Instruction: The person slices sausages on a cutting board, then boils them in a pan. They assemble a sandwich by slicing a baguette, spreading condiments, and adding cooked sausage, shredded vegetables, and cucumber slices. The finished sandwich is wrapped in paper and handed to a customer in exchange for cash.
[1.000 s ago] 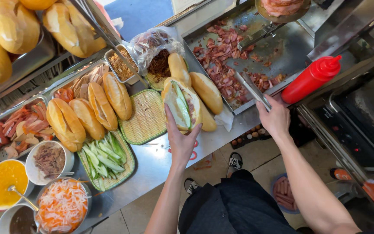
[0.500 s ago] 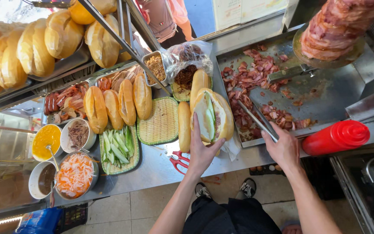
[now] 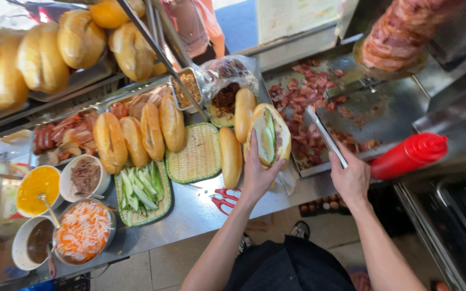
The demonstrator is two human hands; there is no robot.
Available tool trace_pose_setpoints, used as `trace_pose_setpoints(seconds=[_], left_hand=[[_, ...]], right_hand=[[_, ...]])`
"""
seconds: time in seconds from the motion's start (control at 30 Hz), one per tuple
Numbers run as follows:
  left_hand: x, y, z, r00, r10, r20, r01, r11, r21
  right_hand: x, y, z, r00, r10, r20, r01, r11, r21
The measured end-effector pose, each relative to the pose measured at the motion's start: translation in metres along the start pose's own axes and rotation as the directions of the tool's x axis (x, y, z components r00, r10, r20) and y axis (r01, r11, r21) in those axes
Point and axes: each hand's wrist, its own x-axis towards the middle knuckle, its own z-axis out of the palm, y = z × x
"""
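My left hand [image 3: 258,173] held a split sandwich roll [image 3: 268,136] from below, fingers wrapped up its side, cut side open to the camera with pale cucumber strips showing inside; it hovered over the steel counter [image 3: 200,207] just at the near edge of the meat tray [image 3: 395,116]. My right hand [image 3: 351,177] was closed around the handles of metal tongs [image 3: 326,136], whose tips pointed into the chopped meat [image 3: 303,116] on that tray. Judged step: filling the roll, meat stage, tongs reaching for a pinch. Next move probably called for closing the tongs on some meat and bringing it over the open cut, roll kept level so nothing spilled. Just left of the roll, two plain rolls [image 3: 231,156] lay beside a woven mat [image 3: 194,154]. Further left, four more rolls [image 3: 136,137] sat above a basket of cucumber sticks [image 3: 140,188]. Red-handled scissors [image 3: 223,198] lay on the counter near my left wrist. A red squeeze bottle [image 3: 410,155] lay on its side to the right of the tray. The stacked meat cone [image 3: 400,29] hung above the tray's far corner. At far left were bowls: yellow sauce [image 3: 36,186], shredded meat [image 3: 84,177], dark sauce [image 3: 39,240], pickled carrot [image 3: 83,230].
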Motion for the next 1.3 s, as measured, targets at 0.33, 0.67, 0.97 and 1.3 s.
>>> trace_pose_setpoints(seconds=[0.33,0.67,0.97,1.3], left_hand=[[0.000,0.012,0.034,0.991,-0.100,0.092,0.093,0.992,0.080],[-0.004,0.020,0.018,0.997,-0.071,0.006,0.071,0.997,0.042],[0.008,0.006,-0.003,0.998,0.016,-0.067,-0.008,0.992,0.124],[0.001,-0.001,-0.012,0.996,-0.063,-0.064,0.070,0.992,0.104]], right_hand=[[-0.029,-0.083,-0.048,0.999,0.041,-0.011,-0.039,0.995,0.087],[-0.065,-0.112,-0.061,0.996,-0.071,0.051,0.074,0.996,-0.044],[-0.064,-0.110,-0.065,0.976,0.003,0.217,-0.021,0.997,0.080],[0.009,-0.011,0.003,0.967,0.187,0.171,-0.154,0.970,-0.190]])
